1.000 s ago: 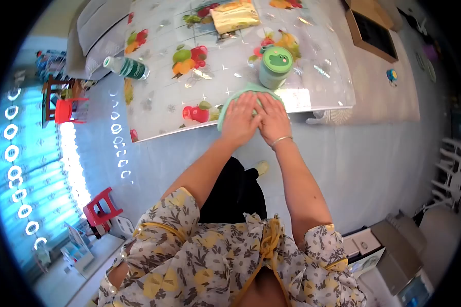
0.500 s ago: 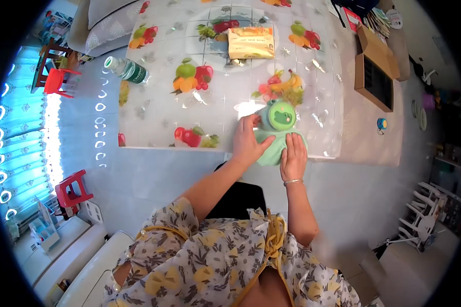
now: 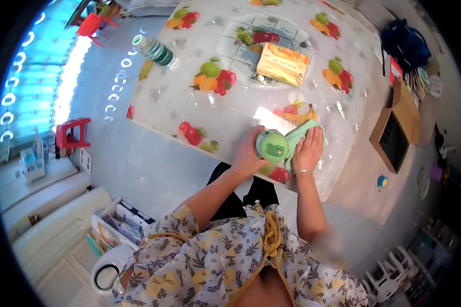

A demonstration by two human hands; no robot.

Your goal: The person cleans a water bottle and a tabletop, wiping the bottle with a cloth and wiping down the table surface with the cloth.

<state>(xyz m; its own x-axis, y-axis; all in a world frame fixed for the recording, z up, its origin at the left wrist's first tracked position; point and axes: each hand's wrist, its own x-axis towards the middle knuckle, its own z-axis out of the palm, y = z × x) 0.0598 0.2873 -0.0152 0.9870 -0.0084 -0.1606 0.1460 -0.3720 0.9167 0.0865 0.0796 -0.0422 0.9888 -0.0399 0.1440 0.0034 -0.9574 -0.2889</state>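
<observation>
"Green cup (image 3: 273, 147) first: where is it?"

"Near the front edge of the surface (image 3: 233, 110). The left hand (image 3: 248, 155) has its grip curled snugly round the cup's side. The base is hidden, so I can't tell whether it's lifted."

"And the other grip?"

"Just right of the cup, the right hand (image 3: 310, 148) lies flat, fingers outstretched, on the cloth (image 3: 300, 133); it pinches nothing I can see. To do this well, I'd press evenly through the whole palm and hold the cup steady, clear of the cloth."

"How do the materials look?"

"The cup is round, with a smooth lid. The cloth is thin, soft-looking and creased. The fruit-printed cover is glossy, probably plastic, so the cloth should slide easily."

"Farther out?"

"Beyond the cup, a shiny, flattish yellow packet (image 3: 283, 64). Farther, to the cup's left, a clear bottle (image 3: 154, 50). Well right of the cup, a straight-sided cardboard box (image 3: 411, 117), dark inside."
</observation>
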